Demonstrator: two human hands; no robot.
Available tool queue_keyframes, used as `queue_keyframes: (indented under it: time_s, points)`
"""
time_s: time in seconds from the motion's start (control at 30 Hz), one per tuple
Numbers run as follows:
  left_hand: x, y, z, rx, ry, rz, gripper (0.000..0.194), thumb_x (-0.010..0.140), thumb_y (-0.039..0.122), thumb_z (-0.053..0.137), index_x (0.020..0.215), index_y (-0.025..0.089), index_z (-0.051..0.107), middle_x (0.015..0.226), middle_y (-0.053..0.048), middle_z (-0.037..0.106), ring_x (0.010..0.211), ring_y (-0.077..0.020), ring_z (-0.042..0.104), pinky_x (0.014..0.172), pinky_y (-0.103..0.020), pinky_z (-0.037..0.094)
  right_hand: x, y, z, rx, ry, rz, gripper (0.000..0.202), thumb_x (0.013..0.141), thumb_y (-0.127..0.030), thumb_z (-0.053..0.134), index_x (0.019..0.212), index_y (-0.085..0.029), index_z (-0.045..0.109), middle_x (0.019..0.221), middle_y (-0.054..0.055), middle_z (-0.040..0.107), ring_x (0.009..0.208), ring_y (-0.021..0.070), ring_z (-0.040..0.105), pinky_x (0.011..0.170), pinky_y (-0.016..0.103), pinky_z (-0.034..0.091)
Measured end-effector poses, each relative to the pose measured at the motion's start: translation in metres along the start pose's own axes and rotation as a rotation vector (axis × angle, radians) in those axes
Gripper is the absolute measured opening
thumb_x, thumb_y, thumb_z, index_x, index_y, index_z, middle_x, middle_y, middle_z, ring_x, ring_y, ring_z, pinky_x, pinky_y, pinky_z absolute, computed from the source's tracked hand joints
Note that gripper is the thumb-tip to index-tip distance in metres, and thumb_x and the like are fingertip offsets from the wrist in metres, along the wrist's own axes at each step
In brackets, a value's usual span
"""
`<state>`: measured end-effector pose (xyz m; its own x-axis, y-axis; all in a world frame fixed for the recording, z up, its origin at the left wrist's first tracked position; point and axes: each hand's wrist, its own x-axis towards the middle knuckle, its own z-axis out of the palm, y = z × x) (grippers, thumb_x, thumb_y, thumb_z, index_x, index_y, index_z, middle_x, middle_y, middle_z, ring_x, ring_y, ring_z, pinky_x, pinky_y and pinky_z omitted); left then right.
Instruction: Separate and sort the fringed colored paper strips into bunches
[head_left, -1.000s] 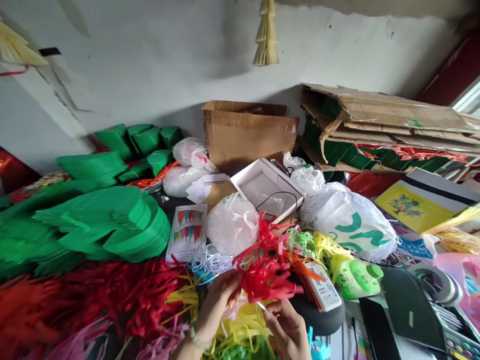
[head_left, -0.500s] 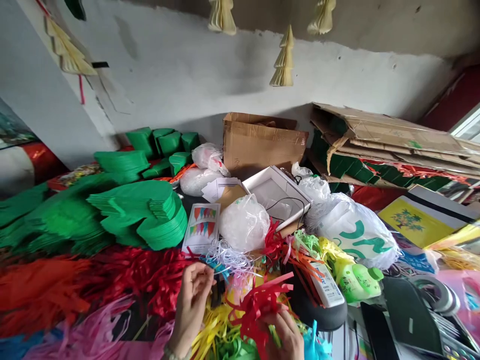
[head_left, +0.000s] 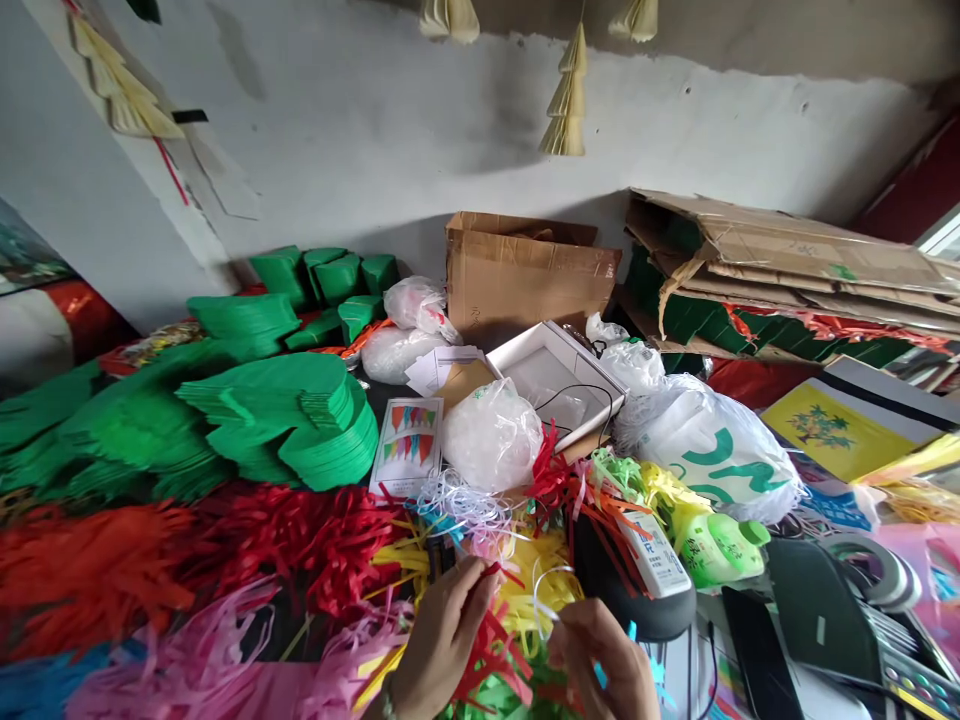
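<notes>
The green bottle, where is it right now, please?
In the head view, the green bottle lies right of centre, between the white pack and the dark case, beyond the right hand.

From my end, the left hand (head_left: 442, 640) and right hand (head_left: 604, 655) sit front and centre, apart, over ribbon strips (head_left: 544, 575). More strips spread leftward, with stacked cut shapes (head_left: 277, 400) behind them. Straight ahead I have a plastic bag (head_left: 491, 435), a card (head_left: 407, 440) to its left, a tray (head_left: 532, 365) behind, then a cardboard box (head_left: 525, 285) near the wall (head_left: 337, 120). Rightward lies a carrier bag (head_left: 712, 450), a bottle (head_left: 720, 550) before it, probably all on a desk.
</notes>
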<state>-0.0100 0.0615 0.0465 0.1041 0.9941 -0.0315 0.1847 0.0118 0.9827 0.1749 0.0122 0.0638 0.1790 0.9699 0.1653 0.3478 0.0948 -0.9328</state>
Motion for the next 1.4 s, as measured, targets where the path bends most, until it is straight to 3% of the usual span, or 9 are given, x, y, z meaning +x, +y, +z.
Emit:
queue_keyframes:
  time_s: [0.13,0.27,0.33,0.43,0.63,0.77,0.93,1.2,1.4]
  points:
    - [-0.015,-0.009,0.014,-0.387,0.104,-0.370,0.036,0.076,0.043,0.073,0.107,0.025,0.072,0.125,-0.007,0.067,0.126,-0.0280,0.054,0.107,-0.037,0.044,0.016,-0.018,0.009,0.136,-0.064,0.086,0.033,0.091,-0.047,0.055,0.075,-0.018,0.056,0.059,-0.004,0.043,0.051,0.0096,0.038,0.046,0.020,0.034]
    - [-0.014,0.004,0.025,-0.578,0.054,-0.477,0.041,0.068,0.052,0.076,0.090,0.018,0.075,0.102,-0.009,0.075,0.113,-0.0325,0.063,0.098,-0.041,0.051,0.022,-0.020,0.022,0.218,-0.110,0.128,0.031,0.092,-0.044,0.056,0.076,-0.017,0.056,0.060,-0.003,0.048,0.053,0.0096,0.041,0.049,0.019,0.034]
    - [-0.012,0.014,0.026,-0.636,0.018,-0.481,0.041,0.063,0.052,0.080,0.082,0.017,0.076,0.092,-0.009,0.076,0.107,-0.0329,0.065,0.094,-0.039,0.053,0.022,-0.018,0.025,0.275,-0.152,0.152,0.029,0.092,-0.043,0.057,0.078,-0.017,0.057,0.060,-0.002,0.053,0.053,0.0104,0.046,0.051,0.020,0.037]
    - [-0.012,0.022,0.026,-0.626,0.052,-0.485,0.037,0.064,0.047,0.081,0.085,0.017,0.076,0.098,-0.009,0.076,0.111,-0.0314,0.062,0.096,-0.036,0.050,0.022,-0.013,0.026,0.306,-0.192,0.177,0.026,0.089,-0.042,0.061,0.083,-0.016,0.061,0.058,-0.002,0.055,0.052,0.0104,0.047,0.050,0.019,0.038]
    - [-0.015,0.012,0.025,-0.559,0.042,-0.470,0.043,0.066,0.051,0.079,0.092,0.017,0.076,0.108,-0.010,0.073,0.115,-0.0312,0.059,0.105,-0.038,0.043,0.024,-0.010,0.022,0.332,-0.200,0.206,0.029,0.087,-0.043,0.064,0.081,-0.014,0.067,0.055,-0.001,0.056,0.050,0.0099,0.046,0.048,0.020,0.038]
    - [-0.010,0.009,0.025,-0.496,-0.006,-0.456,0.050,0.059,0.063,0.079,0.079,0.018,0.075,0.092,-0.008,0.075,0.104,-0.0296,0.062,0.101,-0.037,0.044,0.027,-0.015,0.020,0.418,-0.239,0.229,0.031,0.087,-0.043,0.064,0.080,-0.013,0.069,0.056,0.002,0.060,0.048,0.0104,0.051,0.048,0.020,0.041]
    - [-0.008,0.005,0.024,-0.523,-0.076,-0.429,0.045,0.066,0.062,0.074,0.067,0.017,0.069,0.075,-0.005,0.071,0.084,-0.0238,0.063,0.086,-0.033,0.050,0.027,-0.017,0.020,0.398,-0.228,0.230,0.033,0.086,-0.044,0.064,0.080,-0.012,0.071,0.056,0.003,0.062,0.047,0.0114,0.052,0.047,0.021,0.043]
    - [-0.017,0.014,0.018,-0.382,-0.051,-0.450,0.046,0.066,0.058,0.073,0.092,0.020,0.076,0.110,-0.010,0.073,0.115,-0.0323,0.060,0.107,-0.044,0.042,0.025,-0.021,0.013,0.052,-0.226,0.043,0.027,0.085,-0.034,0.061,0.098,-0.013,0.071,0.051,-0.005,0.048,0.046,0.0093,0.040,0.046,0.020,0.036]
    - [-0.025,0.016,0.017,-0.272,-0.084,-0.421,0.044,0.077,0.053,0.066,0.103,0.019,0.074,0.118,-0.009,0.070,0.118,-0.0310,0.058,0.106,-0.043,0.042,0.021,-0.019,0.014,-0.019,-0.242,0.030,0.010,0.079,-0.023,0.057,0.081,-0.017,0.064,0.052,-0.007,0.040,0.046,0.0086,0.035,0.045,0.020,0.029]
